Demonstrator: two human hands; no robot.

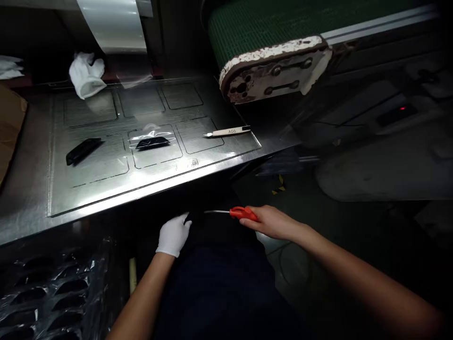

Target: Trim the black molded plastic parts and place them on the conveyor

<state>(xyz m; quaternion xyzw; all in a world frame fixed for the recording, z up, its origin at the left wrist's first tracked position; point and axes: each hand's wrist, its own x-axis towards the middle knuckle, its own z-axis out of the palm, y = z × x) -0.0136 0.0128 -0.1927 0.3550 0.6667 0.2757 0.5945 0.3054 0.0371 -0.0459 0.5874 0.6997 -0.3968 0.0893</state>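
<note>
My left hand [173, 235], in a white glove, is low in front of my body, below the table edge. Its thumb and fingertips close toward something dark that I cannot make out against the black background. Across from it, my bare right hand [269, 221] grips a red air blow gun [244, 213]. The gun's thin metal nozzle points left, toward my left fingertips, with a small gap between. On the clear mat [95, 189] lie a black curved part [83, 151], a second black part [153, 143] in clear film, and a pale tool marked A06 [228, 131].
A green conveyor belt [262, 28] with a worn metal end plate juts over the table at upper right. A crumpled white glove [87, 75] lies at the table's back. Lower left, a plastic tray [49, 293] has several dark parts. A cardboard box [10, 123] stands far left.
</note>
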